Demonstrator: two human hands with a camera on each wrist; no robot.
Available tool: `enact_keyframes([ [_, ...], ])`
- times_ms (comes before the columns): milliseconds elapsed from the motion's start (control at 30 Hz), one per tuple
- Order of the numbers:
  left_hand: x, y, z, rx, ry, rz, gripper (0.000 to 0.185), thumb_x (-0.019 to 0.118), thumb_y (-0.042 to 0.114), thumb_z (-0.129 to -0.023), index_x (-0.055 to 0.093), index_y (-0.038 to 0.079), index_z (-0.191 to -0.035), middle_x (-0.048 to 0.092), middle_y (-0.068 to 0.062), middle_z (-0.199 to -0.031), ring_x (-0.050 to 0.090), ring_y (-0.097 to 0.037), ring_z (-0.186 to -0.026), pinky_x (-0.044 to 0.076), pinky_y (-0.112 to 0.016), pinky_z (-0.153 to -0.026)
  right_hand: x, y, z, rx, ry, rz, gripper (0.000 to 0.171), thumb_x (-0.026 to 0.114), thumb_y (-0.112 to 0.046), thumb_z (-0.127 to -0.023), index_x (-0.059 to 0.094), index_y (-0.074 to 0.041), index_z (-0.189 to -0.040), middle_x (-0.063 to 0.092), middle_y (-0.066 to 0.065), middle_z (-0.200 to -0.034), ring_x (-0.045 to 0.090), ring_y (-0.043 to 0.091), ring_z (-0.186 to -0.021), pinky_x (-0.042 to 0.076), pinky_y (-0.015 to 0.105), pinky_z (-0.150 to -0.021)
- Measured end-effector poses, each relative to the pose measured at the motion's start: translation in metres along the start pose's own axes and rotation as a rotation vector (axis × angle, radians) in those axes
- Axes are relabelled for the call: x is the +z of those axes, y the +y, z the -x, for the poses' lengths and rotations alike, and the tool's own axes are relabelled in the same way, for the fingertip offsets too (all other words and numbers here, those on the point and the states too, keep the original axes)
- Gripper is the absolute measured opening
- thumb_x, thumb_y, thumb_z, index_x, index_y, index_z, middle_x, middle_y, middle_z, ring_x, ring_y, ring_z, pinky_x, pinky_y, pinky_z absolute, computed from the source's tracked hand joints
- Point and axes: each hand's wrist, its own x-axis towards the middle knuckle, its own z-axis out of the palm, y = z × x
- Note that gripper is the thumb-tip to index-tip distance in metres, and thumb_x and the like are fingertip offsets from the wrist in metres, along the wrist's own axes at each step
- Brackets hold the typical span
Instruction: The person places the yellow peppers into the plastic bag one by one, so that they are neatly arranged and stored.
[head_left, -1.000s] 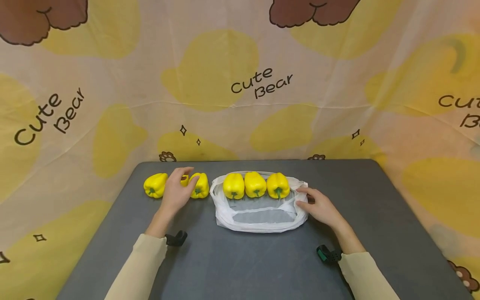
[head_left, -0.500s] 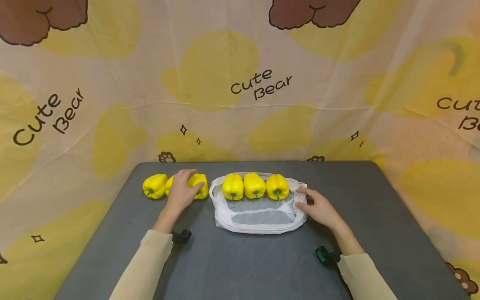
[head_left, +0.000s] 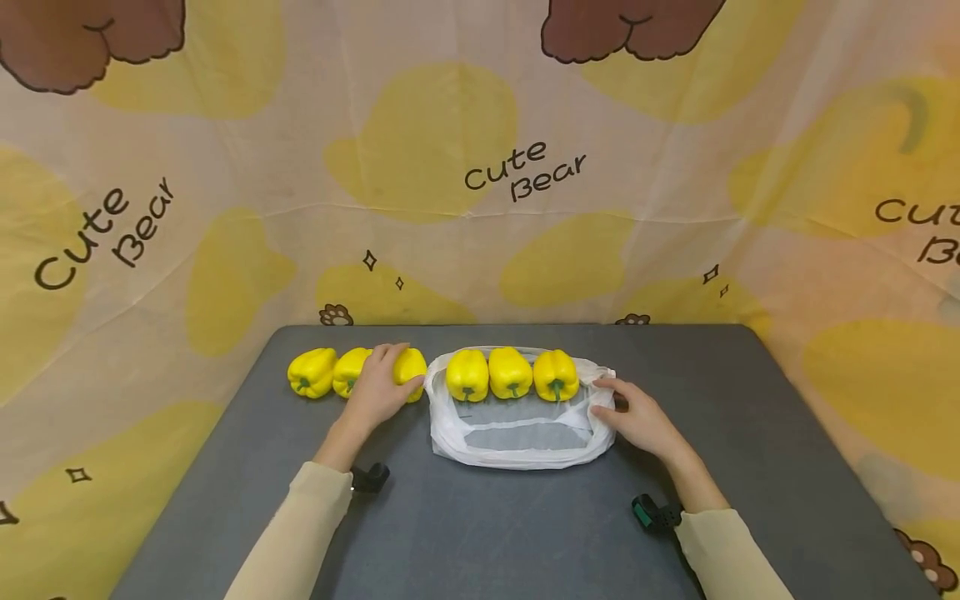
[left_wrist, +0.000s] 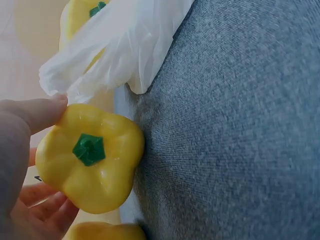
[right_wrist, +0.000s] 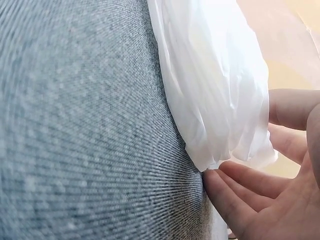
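My left hand (head_left: 381,390) grips a yellow bell pepper (left_wrist: 92,157) with a green stem, its thumb on one side and fingers on the other. This pepper sits close to the left rim of a white plastic bag (head_left: 446,429). Inside the spread-out bag, along its far side, stand three yellow bell peppers (head_left: 510,372) in a row. At the bag's right rim, my right hand (head_left: 637,410) touches the plastic with fairly straight, spread fingers. In the right wrist view, fingertips (right_wrist: 212,180) meet the bag's edge, and the thumb's tip is hidden behind the plastic.
Two more yellow bell peppers, one at the far left (head_left: 311,372) and one partly behind my left hand (head_left: 348,369), lie on the dark grey table (head_left: 510,533). A patterned cloth backdrop (head_left: 420,142) hangs right behind the table's far edge.
My left hand has come round the rightmost pepper of the left row and moved it rightward toward the bag. My right hand and the bag have barely moved.
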Motion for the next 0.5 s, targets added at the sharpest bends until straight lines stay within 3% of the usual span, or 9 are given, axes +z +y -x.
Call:
enact_keyframes([
  [233, 0.0026, 0.0029, 0.0016, 0.024, 0.005, -0.017, 0.060, 0.074, 0.030, -0.091, 0.055, 0.001, -0.141, 0.050, -0.026, -0.140, 0.044, -0.046, -0.131, 0.034, -0.059, -0.111, 0.0003, -0.0007, 0.0012, 0.003, -0.001, -0.005, 0.052, 0.068, -0.028, -0.098, 0.056, -0.001, -0.141, 0.050, 0.029, -0.145, 0.053, 0.045, -0.125, 0.041, 0.061, -0.104],
  [500, 0.0013, 0.0015, 0.0014, 0.054, -0.009, -0.023, 0.064, 0.077, 0.026, -0.086, 0.055, 0.001, -0.141, 0.049, -0.024, -0.143, 0.045, -0.045, -0.131, 0.037, -0.059, -0.109, 0.0001, -0.0030, 0.0013, 0.007, -0.004, -0.005, 0.054, 0.067, -0.028, -0.098, 0.054, 0.000, -0.142, 0.050, 0.029, -0.145, 0.053, 0.046, -0.126, 0.042, 0.061, -0.104],
])
